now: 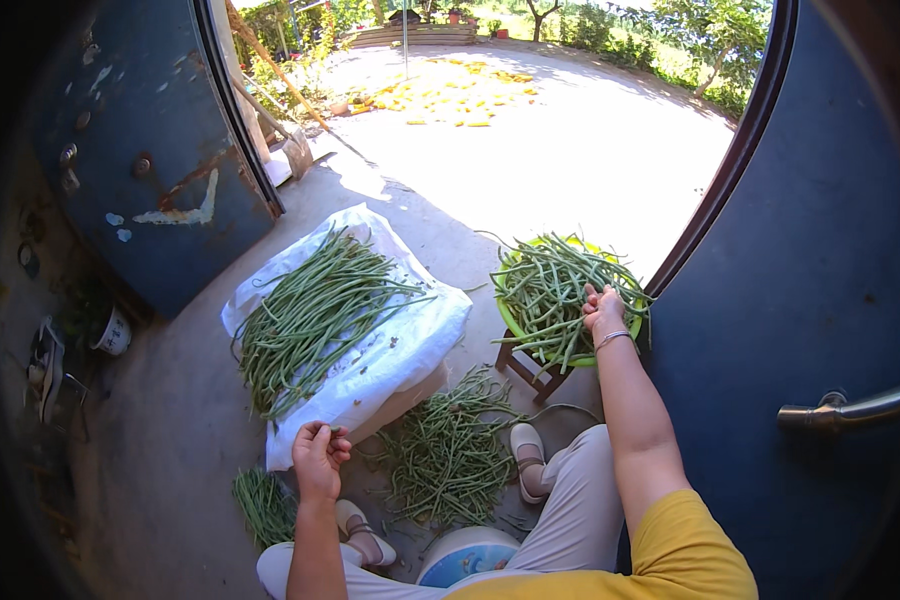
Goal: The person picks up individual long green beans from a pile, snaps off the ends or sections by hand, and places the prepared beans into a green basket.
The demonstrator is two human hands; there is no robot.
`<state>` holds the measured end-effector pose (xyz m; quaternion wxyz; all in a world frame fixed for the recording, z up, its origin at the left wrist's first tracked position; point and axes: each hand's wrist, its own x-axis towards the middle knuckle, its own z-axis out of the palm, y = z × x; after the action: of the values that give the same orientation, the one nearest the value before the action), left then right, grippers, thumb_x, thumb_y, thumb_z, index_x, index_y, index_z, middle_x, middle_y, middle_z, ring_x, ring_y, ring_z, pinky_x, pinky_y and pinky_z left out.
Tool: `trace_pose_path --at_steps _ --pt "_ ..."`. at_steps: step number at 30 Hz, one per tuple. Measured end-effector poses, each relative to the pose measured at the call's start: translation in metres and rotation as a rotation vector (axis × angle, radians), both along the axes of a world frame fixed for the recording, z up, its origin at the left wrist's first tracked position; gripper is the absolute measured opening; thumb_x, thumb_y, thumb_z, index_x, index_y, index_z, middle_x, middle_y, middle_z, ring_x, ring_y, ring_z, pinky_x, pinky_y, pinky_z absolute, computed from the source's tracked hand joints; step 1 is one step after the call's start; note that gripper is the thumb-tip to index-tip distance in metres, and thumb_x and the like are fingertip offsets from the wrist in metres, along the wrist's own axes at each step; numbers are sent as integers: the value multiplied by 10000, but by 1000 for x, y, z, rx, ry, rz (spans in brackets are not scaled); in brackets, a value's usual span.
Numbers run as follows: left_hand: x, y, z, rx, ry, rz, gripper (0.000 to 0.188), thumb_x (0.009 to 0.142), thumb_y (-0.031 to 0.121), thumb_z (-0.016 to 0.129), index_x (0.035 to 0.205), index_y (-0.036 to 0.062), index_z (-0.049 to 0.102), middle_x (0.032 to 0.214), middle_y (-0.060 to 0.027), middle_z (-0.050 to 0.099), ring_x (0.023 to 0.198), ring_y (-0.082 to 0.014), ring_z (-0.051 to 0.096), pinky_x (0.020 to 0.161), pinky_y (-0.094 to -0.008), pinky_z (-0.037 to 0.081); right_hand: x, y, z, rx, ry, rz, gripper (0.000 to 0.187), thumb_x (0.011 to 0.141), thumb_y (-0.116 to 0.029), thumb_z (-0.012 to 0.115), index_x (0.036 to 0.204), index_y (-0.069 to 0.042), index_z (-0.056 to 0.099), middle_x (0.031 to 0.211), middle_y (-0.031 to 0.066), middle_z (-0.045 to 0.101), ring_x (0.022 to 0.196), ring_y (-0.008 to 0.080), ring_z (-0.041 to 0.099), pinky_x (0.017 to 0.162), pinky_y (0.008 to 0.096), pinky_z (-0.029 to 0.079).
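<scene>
My left hand is raised beside the near edge of a white cloth-like sheet, its fingers closed in a pinch. A tiny dark bit shows at the fingertips, too small to name. Long green beans lie in a thick pile on the sheet, mostly side by side. On the right, my right hand reaches over a bright green basin heaped with tangled beans. Its fingers are slightly bent and apart, touching or just above the heap. A bracelet circles that wrist.
Below the sheet, more beans lie on the floor between my feet, and a small bunch is at left. A dark wooden stool bears the basin. Blue metal doors flank the doorway; yellow corn cobs lie outside.
</scene>
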<state>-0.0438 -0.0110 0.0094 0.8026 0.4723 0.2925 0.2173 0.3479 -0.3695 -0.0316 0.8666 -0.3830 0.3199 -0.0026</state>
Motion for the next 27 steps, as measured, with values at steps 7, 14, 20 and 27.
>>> trace_pose_path --at_steps 7,14,20,27 --pt "4 5 -20 1547 299 -64 313 775 144 593 1040 7 496 875 -112 610 709 -212 588 637 -323 470 -88 47 29 56 -248 337 282 895 -339 491 743 -103 520 579 -10 532 383 64 361 337 221 239" --pt "20 43 -45 1318 496 -118 230 735 107 558 929 -11 595 919 -164 580 929 -284 533 781 -360 420 -172 127 64 -132 -448 696 117 846 -131 566 911 -34 553 612 47 560 350 50 392 317 170 283" --pt "110 73 -60 1401 465 -102 197 738 131 565 901 32 616 894 -127 572 776 -282 565 695 -383 454 -154 149 45 -175 -462 750 115 865 -97 522 913 3 551 649 75 586 361 42 392 321 170 292" --pt "168 84 -79 1593 800 -224 76 760 147 566 803 84 562 901 -100 542 863 -295 548 727 -411 457 -142 151 44 -249 -499 751 119 883 -106 500 912 -7 559 651 66 584 366 34 392 334 159 296"
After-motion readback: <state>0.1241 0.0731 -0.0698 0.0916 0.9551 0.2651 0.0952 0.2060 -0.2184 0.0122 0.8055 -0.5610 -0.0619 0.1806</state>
